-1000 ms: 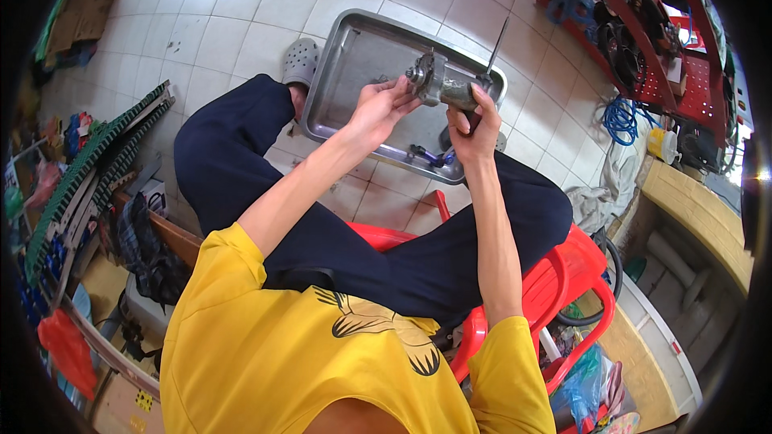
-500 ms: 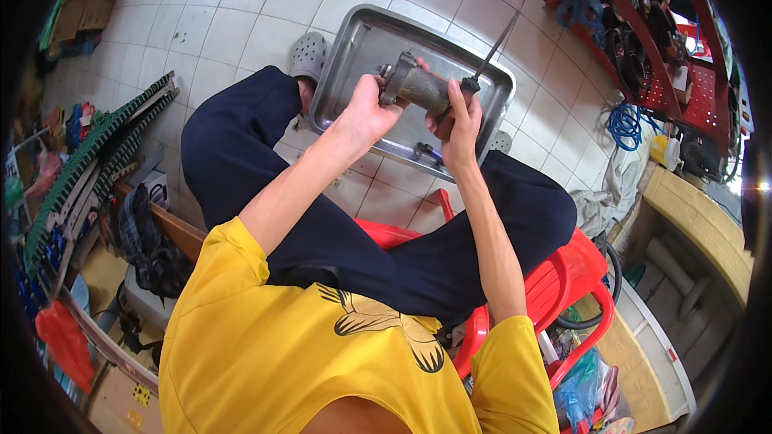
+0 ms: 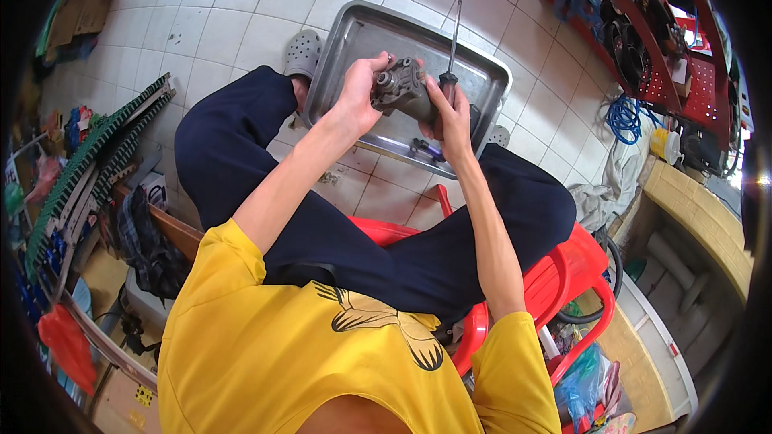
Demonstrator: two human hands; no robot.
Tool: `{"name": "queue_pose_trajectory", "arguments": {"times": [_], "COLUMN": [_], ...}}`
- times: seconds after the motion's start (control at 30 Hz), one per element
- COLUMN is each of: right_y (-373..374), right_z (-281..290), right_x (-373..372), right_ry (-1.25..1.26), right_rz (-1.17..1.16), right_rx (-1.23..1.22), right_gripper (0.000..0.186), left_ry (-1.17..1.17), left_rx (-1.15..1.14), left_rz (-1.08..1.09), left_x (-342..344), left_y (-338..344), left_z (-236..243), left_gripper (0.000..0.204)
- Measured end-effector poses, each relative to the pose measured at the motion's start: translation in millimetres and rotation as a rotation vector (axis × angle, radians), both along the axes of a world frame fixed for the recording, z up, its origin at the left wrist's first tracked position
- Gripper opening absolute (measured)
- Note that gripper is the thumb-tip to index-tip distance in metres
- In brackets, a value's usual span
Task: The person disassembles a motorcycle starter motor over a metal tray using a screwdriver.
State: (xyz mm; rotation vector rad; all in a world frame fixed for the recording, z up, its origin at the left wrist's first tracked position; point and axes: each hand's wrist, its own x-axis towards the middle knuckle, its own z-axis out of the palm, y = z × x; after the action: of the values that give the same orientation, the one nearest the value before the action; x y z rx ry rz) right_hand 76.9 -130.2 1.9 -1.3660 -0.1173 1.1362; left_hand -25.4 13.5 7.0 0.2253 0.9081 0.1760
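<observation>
Over the metal tray point(image 3: 371, 36), my left hand point(image 3: 359, 98) is closed round the end of a grey, cylindrical metal motor point(image 3: 402, 90). Its flanged end, with a round shaft stub, faces up toward me. My right hand point(image 3: 452, 124) grips the body's other end and also holds a screwdriver point(image 3: 448, 80), its dark handle between the fingers and its long shaft pointing away past the tray's far rim. Part of the motor's body is hidden by my right fingers. A small blue-purple and metal part point(image 3: 428, 149) lies in the tray near its front edge.
A red chair point(image 3: 575, 261) is beneath me. On the right stand a red perforated rack point(image 3: 683, 104) with tools and a coil of blue cord point(image 3: 623, 122). Green-black slatted strips point(image 3: 104, 145) lean at the left. My grey clog point(image 3: 303, 52) is beside the tray.
The motor has turned so its flanged end faces up toward me. The screwdriver has swung from pointing right to nearly straight away from me. Both hands still hold on.
</observation>
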Motion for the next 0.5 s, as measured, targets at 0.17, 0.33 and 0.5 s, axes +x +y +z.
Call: {"name": "queue_pose_trajectory", "arguments": {"times": [0.17,0.33,0.5], "right_y": [-3.8,-0.9,-7.0], "right_z": [5.2,15.7,14.0], "right_x": [-0.6,0.3,8.8], "right_ry": [0.143,0.349,0.367], "right_rz": [0.083,0.11,0.214], "right_rx": [0.097,0.194,0.185], "right_gripper": [0.035,0.041,0.045], "left_ry": [-0.108,-0.205,-0.318], "left_rx": [0.156,0.278,0.2], "left_rz": [-0.074,-0.134,-0.095], "left_x": [0.2,-2.5,-3.8], "left_y": [9.9,19.0,18.5], "left_z": [12.5,22.1,23.7], "left_gripper": [0.027,0.026,0.027]}}
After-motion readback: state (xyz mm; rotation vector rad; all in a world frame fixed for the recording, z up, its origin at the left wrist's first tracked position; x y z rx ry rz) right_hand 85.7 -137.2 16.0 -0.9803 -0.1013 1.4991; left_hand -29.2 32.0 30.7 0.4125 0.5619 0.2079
